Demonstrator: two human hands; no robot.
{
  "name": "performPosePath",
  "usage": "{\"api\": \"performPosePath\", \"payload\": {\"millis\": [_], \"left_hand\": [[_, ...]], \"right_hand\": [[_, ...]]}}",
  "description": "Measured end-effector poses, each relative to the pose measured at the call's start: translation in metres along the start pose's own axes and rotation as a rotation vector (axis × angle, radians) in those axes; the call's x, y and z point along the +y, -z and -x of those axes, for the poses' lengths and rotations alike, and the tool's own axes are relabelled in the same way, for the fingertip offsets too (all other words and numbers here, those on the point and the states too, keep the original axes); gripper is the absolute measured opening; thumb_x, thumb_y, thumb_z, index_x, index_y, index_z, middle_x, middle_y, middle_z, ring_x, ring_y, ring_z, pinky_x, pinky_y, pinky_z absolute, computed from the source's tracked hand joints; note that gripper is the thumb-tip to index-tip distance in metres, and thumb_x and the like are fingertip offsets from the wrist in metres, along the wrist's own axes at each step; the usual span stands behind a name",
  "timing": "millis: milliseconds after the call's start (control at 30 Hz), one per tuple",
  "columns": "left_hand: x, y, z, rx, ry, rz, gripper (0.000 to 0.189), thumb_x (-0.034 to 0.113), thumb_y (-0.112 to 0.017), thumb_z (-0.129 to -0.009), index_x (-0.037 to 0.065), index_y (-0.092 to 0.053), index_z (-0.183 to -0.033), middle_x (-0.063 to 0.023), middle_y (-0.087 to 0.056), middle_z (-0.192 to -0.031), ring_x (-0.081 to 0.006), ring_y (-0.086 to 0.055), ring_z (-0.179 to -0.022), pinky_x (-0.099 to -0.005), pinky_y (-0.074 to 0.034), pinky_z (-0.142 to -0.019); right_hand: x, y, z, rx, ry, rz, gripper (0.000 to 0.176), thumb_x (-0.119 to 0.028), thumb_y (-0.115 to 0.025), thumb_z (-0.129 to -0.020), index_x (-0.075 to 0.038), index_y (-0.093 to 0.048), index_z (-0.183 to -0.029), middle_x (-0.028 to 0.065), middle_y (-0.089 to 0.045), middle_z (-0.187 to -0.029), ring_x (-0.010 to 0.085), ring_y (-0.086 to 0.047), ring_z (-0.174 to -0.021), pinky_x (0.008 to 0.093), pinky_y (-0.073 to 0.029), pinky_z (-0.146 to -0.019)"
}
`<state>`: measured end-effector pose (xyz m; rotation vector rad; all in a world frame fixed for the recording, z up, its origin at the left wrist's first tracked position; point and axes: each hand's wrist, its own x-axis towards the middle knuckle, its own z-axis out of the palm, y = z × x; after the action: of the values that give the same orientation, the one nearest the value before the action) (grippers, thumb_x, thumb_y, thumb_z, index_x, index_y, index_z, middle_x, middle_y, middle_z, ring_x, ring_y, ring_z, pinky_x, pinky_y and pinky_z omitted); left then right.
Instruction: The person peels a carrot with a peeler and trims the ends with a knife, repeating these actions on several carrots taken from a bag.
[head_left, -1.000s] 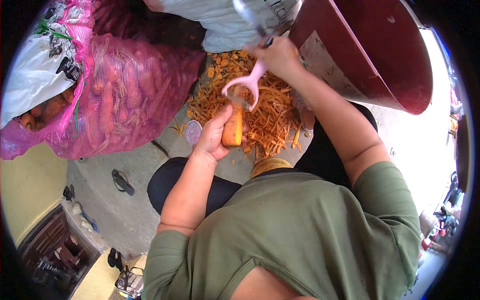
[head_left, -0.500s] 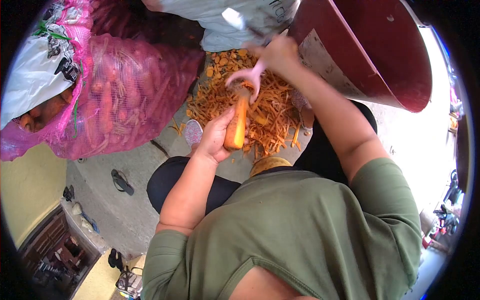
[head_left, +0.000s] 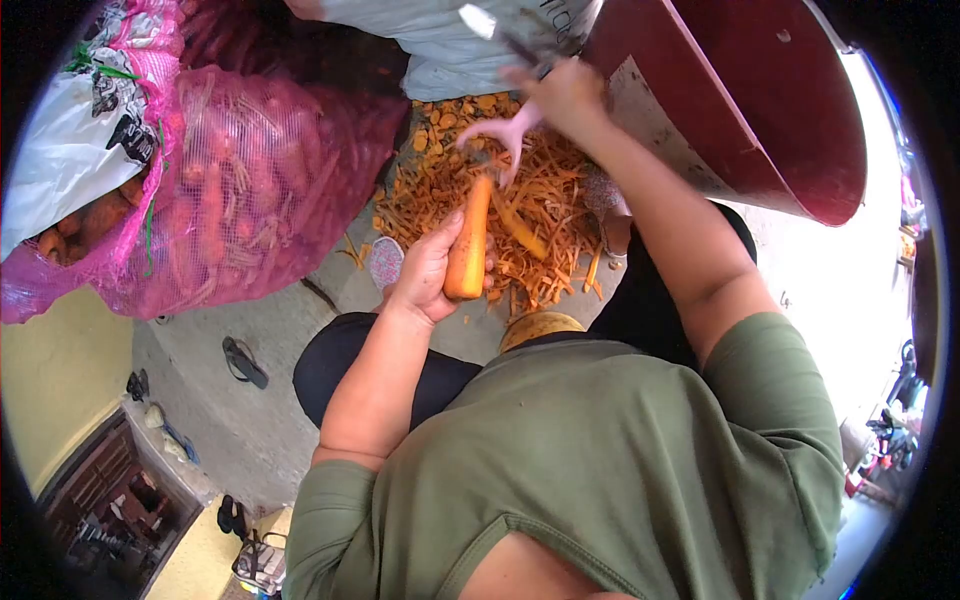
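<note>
My left hand (head_left: 428, 272) is wrapped round a carrot (head_left: 468, 250), whose narrow end points up toward the peeler. A pink Y-shaped peeler (head_left: 508, 132) is gripped in my right hand (head_left: 568, 98), its head just above the carrot's tip and apart from it. The same hand also holds a knife (head_left: 500, 32), its pale tip pointing up and left; the fingers there are blurred. Beneath both hands lies a heap of orange peelings (head_left: 545, 200), with sliced carrot pieces (head_left: 455, 120) behind it.
Pink mesh sacks of carrots (head_left: 250, 200) stand at the left. A white sack (head_left: 450, 60) is behind the peelings, and a large dark red container (head_left: 740, 110) stands at the right. A black sandal (head_left: 244, 362) lies on the concrete floor (head_left: 200, 330).
The peeler has moved slightly up and off the carrot's tip. My right hand and the knife have shifted a little; my left hand still holds the carrot.
</note>
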<state>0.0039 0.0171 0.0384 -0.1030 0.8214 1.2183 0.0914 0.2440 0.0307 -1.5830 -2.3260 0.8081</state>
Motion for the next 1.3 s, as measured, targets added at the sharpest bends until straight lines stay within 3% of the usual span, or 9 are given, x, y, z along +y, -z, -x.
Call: {"api": "performPosePath", "payload": {"millis": [100, 233, 433, 567, 700, 967, 1000, 1167, 1300], "left_hand": [[0.004, -0.007, 0.004, 0.021, -0.042, -0.005, 0.032, 0.027, -0.044, -0.082, 0.005, -0.043, -0.106, -0.0082, -0.052, -0.08, -0.0198, -0.054, -0.066, -0.0321, -0.048, -0.05], [0.005, -0.008, 0.0, 0.11, -0.06, 0.049, 0.029, 0.025, -0.042, -0.084, 0.003, -0.045, -0.103, -0.0074, -0.052, -0.082, -0.0183, -0.055, -0.067, -0.0333, -0.048, -0.053], [-0.001, -0.007, 0.0, 0.063, -0.034, 0.149, 0.025, 0.023, -0.04, -0.085, 0.002, -0.046, -0.099, -0.0075, -0.054, -0.083, -0.0165, -0.055, -0.07, -0.032, -0.048, -0.06], [-0.001, -0.001, 0.002, 0.035, 0.029, 0.069, 0.03, 0.028, -0.041, -0.085, 0.005, -0.043, -0.104, -0.0082, -0.053, -0.082, -0.0172, -0.055, -0.068, -0.0333, -0.049, -0.058], [-0.002, 0.001, 0.002, 0.031, 0.034, 0.07, 0.029, 0.028, -0.041, -0.085, 0.008, -0.043, -0.105, -0.0083, -0.053, -0.083, -0.0174, -0.055, -0.067, -0.0322, -0.049, -0.056], [0.002, -0.005, 0.001, -0.015, 0.023, 0.091, 0.036, 0.035, -0.038, -0.085, 0.005, -0.043, -0.104, -0.0081, -0.053, -0.083, -0.0189, -0.055, -0.068, -0.0318, -0.049, -0.055], [-0.001, -0.009, -0.001, 0.2, 0.0, 0.097, 0.036, 0.035, -0.038, -0.085, 0.004, -0.043, -0.101, -0.0081, -0.052, -0.08, -0.0187, -0.055, -0.068, -0.0326, -0.049, -0.054], [-0.001, 0.0, 0.003, -0.037, 0.068, 0.118, 0.035, 0.035, -0.038, -0.085, 0.003, -0.045, -0.098, -0.0077, -0.051, -0.076, -0.0171, -0.052, -0.064, -0.0305, -0.046, -0.052], [0.005, -0.007, 0.006, 0.055, 0.071, 0.069, 0.034, 0.035, -0.038, -0.085, 0.004, -0.045, -0.099, -0.0082, -0.051, -0.077, -0.018, -0.053, -0.064, -0.0298, -0.046, -0.051]], "right_hand": [[0.009, 0.007, -0.009, 0.033, 0.032, -0.19, 0.056, -0.054, -0.061, -0.062, 0.002, -0.058, -0.062, 0.0109, -0.055, -0.052, 0.0177, -0.058, -0.052, 0.0326, -0.046, -0.05], [-0.05, 0.023, 0.064, -0.387, 0.095, -0.145, 0.055, -0.056, -0.06, -0.06, -0.002, -0.06, -0.065, 0.0117, -0.057, -0.055, 0.0244, -0.059, -0.057, 0.034, -0.046, -0.057], [-0.05, 0.011, 0.084, -0.388, 0.233, -0.128, 0.038, -0.04, -0.065, -0.065, -0.003, -0.061, -0.067, 0.0118, -0.053, -0.052, 0.0184, -0.051, -0.046, 0.0304, -0.043, -0.05], [-0.033, 0.0, 0.06, -0.277, 0.205, 0.044, 0.055, -0.056, -0.059, -0.063, -0.001, -0.06, -0.067, 0.0109, -0.053, -0.049, 0.0225, -0.054, -0.046, 0.0312, -0.043, -0.048], [0.001, 0.017, -0.004, -0.111, -0.137, 0.095, 0.061, -0.058, -0.058, -0.061, 0.002, -0.06, -0.067, 0.0149, -0.057, -0.058, 0.0216, -0.059, -0.058, 0.033, -0.046, -0.057], [-0.044, 0.001, 0.078, -0.433, 0.267, -0.074, 0.056, -0.063, -0.055, -0.06, -0.008, -0.062, -0.071, 0.0149, -0.058, -0.066, 0.0256, -0.059, -0.065, 0.0359, -0.046, -0.062], [-0.043, 0.002, 0.076, -0.383, 0.25, -0.046, 0.055, -0.06, -0.056, -0.062, -0.007, -0.062, -0.073, 0.0147, -0.058, -0.063, 0.0269, -0.059, -0.063, 0.0357, -0.046, -0.061], [0.016, -0.003, -0.009, 0.003, -0.056, 0.012, 0.058, -0.059, -0.055, -0.064, -0.001, -0.061, -0.073, 0.0121, -0.058, -0.058, 0.021, -0.059, -0.056, 0.0334, -0.046, -0.052], [-0.015, 0.008, 0.017, -0.141, -0.046, -0.033, 0.051, -0.054, -0.059, -0.065, -0.003, -0.062, -0.071, 0.0101, -0.057, -0.055, 0.0193, -0.057, -0.052, 0.0327, -0.044, -0.051]]}}
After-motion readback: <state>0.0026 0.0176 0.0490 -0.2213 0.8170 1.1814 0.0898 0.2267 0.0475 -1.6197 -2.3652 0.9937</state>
